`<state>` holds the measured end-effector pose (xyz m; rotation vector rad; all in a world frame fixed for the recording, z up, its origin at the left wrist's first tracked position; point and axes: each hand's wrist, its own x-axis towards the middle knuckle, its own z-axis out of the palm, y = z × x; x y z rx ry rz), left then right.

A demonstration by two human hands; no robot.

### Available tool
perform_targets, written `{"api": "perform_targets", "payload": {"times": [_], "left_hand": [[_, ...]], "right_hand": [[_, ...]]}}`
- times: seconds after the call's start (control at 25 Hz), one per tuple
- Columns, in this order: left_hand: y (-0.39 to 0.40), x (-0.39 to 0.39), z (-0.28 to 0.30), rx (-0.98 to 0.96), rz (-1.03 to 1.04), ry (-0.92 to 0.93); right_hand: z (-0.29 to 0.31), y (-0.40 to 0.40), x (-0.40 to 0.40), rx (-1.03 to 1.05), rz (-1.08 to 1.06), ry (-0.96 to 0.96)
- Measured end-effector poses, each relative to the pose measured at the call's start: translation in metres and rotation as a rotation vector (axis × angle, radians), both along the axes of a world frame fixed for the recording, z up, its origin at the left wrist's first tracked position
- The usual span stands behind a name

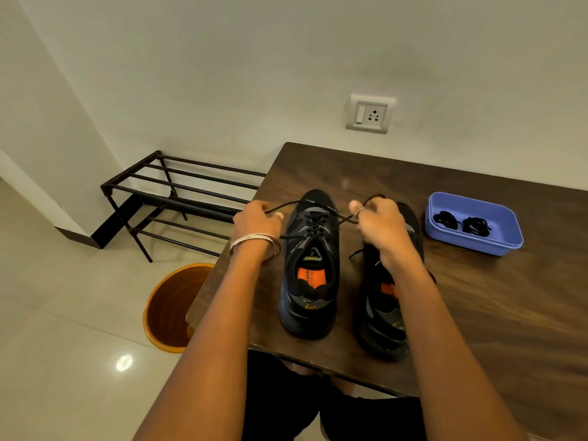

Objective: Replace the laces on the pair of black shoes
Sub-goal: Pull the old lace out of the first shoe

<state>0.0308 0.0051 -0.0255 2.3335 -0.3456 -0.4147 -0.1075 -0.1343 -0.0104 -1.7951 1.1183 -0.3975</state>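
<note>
Two black shoes stand side by side on the brown table (477,313), toes pointing away from me. The left shoe (310,265) has an orange insole and a black lace (313,222) threaded through its eyelets. My left hand (256,222) pinches one end of that lace, pulled out to the left. My right hand (378,222) grips the other end, which loops over its fingers. My right wrist covers part of the right shoe (386,319). A blue tray (496,246) to the right holds two coiled black laces (463,222).
A black metal shoe rack (178,198) stands on the tiled floor left of the table. An orange bucket (171,308) sits by the table's left front corner. A wall socket (370,114) is above the table's far edge.
</note>
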Motion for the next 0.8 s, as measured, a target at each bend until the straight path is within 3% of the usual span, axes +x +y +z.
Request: {"api": "perform_targets", "payload": {"times": [0.08, 0.16, 0.2, 0.24, 0.32, 0.4, 0.56, 0.8], "left_hand": [[0.001, -0.009, 0.009, 0.281, 0.042, -0.151], [0.001, -0.015, 0.025, 0.351, 0.115, -0.359], [-0.001, -0.014, 0.029, 0.283, 0.076, -0.435], [-0.003, -0.014, 0.033, 0.162, -0.042, -0.434], [-0.008, -0.019, 0.034, 0.035, -0.396, -0.246], [-0.013, -0.033, 0.026, 0.208, -0.638, -0.227], [-0.021, -0.042, 0.006, 0.255, -0.576, -0.442], [-0.024, -0.05, 0.001, 0.253, -0.493, -0.493]], "right_hand": [[0.001, 0.007, -0.004, -0.268, 0.104, 0.387], [0.007, 0.016, -0.002, -0.275, 0.234, 0.44], [0.01, 0.022, 0.0, -0.214, 0.297, 0.423], [0.01, 0.028, 0.002, -0.173, 0.35, 0.419], [0.007, 0.039, 0.006, -0.217, 0.402, 0.47], [0.002, 0.043, 0.008, -0.313, 0.401, 0.523], [-0.01, 0.033, 0.004, -0.314, 0.333, 0.408], [-0.014, 0.031, -0.011, -0.152, 0.159, 0.174]]}}
